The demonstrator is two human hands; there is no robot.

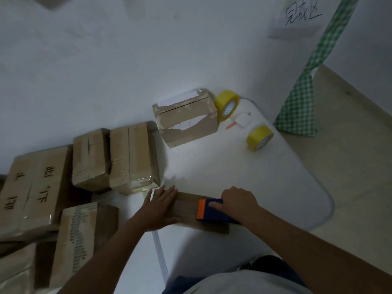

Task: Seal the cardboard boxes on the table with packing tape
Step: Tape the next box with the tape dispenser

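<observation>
Right now the work is on 1 small flat box (pixel 191 211) lying on the white surface (pixel 233 166) just in front of the person. The left hand (pixel 162 205) lies flat on the box's left end, fingers straight and spread, pressing it down. The right hand (pixel 238 202) grips a dark blue scraper with an orange edge (pixel 214 211), fingers curled over its back and the forefinger stretched along it, with the orange edge resting on the top of the box. From this I judge the step in hand to be smoothing tape down along the box's top; the tape itself is too dim to make out. The next move probably calls for a firm, even stroke along the seam while the left hand keeps the box from sliding, and then for setting this box aside and taking another. 2 yellow rolls of tape stand well apart from the hands toward the far right of the surface, 1 roll (pixel 227 105) touching or just beside a worn box with torn white labels (pixel 186 117), the other roll (pixel 259 137) nearer the edge. Between the rolls lie a small white square (pixel 242 119) and a small orange item (pixel 231 125), too small to identify. To the left sit several more boxes, among them 2 side by side (pixel 114 158) and a larger box with printed characters (pixel 31 187); some look glossy with tape.
</observation>
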